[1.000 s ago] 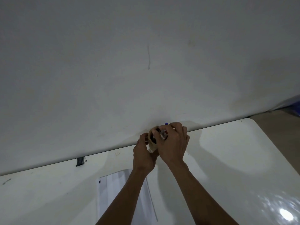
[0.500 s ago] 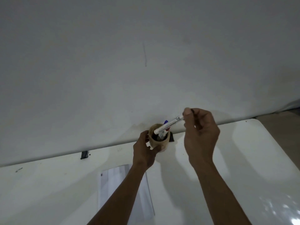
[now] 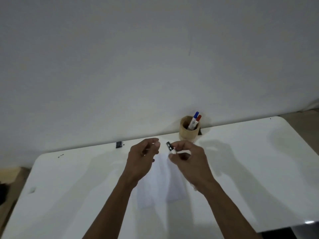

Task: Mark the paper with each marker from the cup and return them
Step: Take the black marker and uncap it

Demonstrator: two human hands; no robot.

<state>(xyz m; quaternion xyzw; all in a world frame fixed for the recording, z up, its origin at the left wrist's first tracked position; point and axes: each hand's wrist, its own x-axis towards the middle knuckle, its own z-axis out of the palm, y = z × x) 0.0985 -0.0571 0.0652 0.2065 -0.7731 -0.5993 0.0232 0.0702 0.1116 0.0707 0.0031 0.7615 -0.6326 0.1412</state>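
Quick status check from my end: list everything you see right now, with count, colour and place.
cup: 1, tan, table's far edge by the wall
markers in cup: 2, blue cap and red cap, leaning right
black-capped marker: 1, held above the paper
paper: 1, white, table centre, under the hands
black clip: 1, far table edge, left
table: 1, white
left hand: empty, fingers curled, beside the marker
right hand: gripping the marker

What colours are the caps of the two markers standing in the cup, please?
Blue cap and red cap, in the head view.
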